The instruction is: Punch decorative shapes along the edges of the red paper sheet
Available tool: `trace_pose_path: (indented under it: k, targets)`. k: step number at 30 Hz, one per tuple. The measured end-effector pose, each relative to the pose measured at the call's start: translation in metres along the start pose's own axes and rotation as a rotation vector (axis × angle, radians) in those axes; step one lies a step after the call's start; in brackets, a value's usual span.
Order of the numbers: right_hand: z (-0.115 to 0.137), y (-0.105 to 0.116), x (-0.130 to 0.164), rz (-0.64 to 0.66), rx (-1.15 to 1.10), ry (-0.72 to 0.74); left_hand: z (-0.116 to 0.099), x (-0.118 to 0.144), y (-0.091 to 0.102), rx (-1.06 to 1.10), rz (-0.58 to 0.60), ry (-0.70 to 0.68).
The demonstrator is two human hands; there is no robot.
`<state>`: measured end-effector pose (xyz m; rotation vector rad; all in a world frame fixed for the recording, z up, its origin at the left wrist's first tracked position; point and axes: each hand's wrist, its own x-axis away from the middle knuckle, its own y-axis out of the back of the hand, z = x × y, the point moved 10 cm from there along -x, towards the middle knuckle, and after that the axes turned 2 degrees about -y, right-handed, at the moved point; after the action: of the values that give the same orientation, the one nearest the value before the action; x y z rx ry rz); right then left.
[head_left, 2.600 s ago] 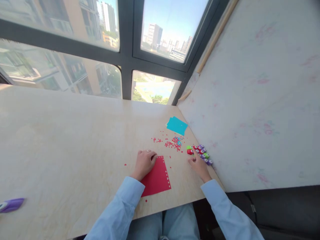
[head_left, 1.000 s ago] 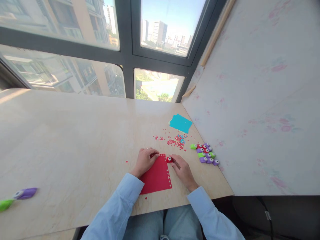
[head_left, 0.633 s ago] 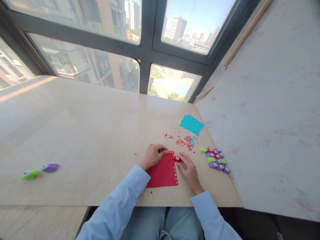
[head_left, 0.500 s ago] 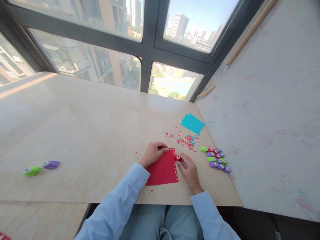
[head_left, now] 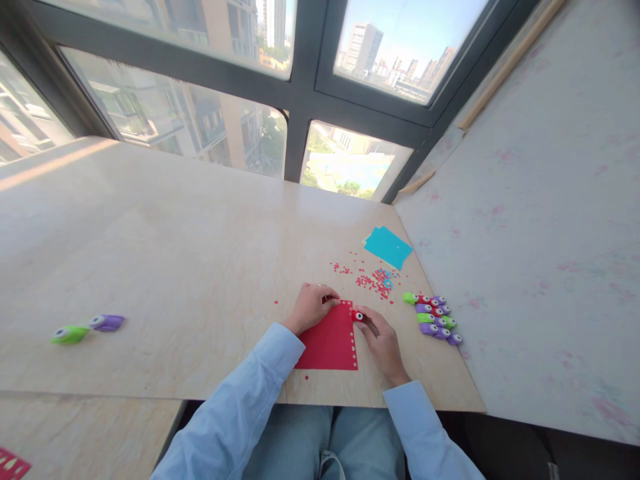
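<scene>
While the left hand (head_left: 309, 309) grips the red paper (head_left: 329, 343), the right hand (head_left: 383, 337) grasps 1 red punch (head_left: 358, 316), apparently set against the paper's right edge.

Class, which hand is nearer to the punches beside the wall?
Right. The right hand, holding a red punch, is left of the punches; the left hand is farther left, at the red paper.
</scene>
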<state>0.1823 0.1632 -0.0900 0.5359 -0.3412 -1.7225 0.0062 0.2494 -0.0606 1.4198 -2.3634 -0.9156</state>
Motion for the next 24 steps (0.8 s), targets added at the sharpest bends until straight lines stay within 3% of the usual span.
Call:
trace_pose_path:
  k: [24]
  targets:
    - [-0.0045,0.0003,-0.0026,0.067,-0.152,-0.100,-0.0009,0.0012,-0.0020,0.002,0.012,-0.011]
